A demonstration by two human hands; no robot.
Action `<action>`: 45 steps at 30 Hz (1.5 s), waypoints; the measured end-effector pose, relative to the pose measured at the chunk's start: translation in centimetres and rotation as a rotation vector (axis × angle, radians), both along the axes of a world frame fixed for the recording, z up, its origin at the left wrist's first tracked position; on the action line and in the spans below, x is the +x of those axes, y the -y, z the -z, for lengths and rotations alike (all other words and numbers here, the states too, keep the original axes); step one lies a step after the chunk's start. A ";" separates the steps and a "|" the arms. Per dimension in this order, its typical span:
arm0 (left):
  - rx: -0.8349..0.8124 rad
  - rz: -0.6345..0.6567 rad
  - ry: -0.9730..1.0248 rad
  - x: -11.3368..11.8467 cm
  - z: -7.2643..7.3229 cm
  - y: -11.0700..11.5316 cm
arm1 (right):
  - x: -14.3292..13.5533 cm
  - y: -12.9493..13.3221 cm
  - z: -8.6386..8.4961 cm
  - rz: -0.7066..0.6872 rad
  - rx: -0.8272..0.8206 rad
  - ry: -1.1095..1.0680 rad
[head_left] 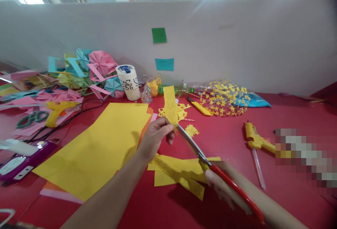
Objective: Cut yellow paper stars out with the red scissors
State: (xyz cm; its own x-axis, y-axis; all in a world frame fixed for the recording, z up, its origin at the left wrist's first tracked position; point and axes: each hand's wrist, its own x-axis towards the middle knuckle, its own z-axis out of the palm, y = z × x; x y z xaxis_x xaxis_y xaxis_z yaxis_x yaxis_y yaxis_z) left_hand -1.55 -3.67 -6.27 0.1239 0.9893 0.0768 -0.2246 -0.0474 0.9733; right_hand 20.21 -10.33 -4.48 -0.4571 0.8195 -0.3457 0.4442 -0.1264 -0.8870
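Observation:
My left hand [159,132] pinches the lower end of a narrow yellow paper strip [170,104] that stands upright, with faint drawn outlines on it. My right hand [219,181] is closed around red-handled scissors [196,148], whose blade tips reach the strip's bottom edge beside my left fingertips. Beneath and between the hands lie several yellow paper strips [181,174], overlapping on the red table. Just beyond the scissors sits a small heap of yellow cut stars [192,130]. More yellow scraps [181,111] lie behind the held strip.
Large yellow sheets [105,144] cover the left. A yellow glue gun [254,136] rests at right, another glue gun [59,111] at left near green-handled scissors [31,118]. Along the back stand a white cup [129,83], a yellow cutter [201,108] and a star-covered plastic bundle [225,97].

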 end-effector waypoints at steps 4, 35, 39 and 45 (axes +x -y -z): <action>-0.003 0.002 -0.007 -0.1 0.0 0.0 | -0.1 -0.1 -0.2 -0.010 -0.007 0.006; 0.029 0.031 0.017 -0.2 0.2 -0.1 | 0.0 -0.1 0.3 -0.058 -0.045 0.073; 0.030 0.030 0.022 -0.2 0.2 -0.1 | 0.0 -0.1 0.3 -0.054 -0.039 0.067; 0.023 0.025 0.020 -0.2 0.1 -0.1 | 0.1 -0.1 0.6 -0.050 -0.049 0.090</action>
State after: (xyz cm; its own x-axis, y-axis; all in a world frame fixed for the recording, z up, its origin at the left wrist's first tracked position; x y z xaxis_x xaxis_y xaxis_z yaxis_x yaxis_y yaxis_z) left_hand -1.72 -3.60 -6.38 0.1465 0.9839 0.1025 -0.2457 -0.0642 0.9672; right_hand 20.27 -10.24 -5.04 -0.4623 0.7776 -0.4261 0.5288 -0.1439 -0.8364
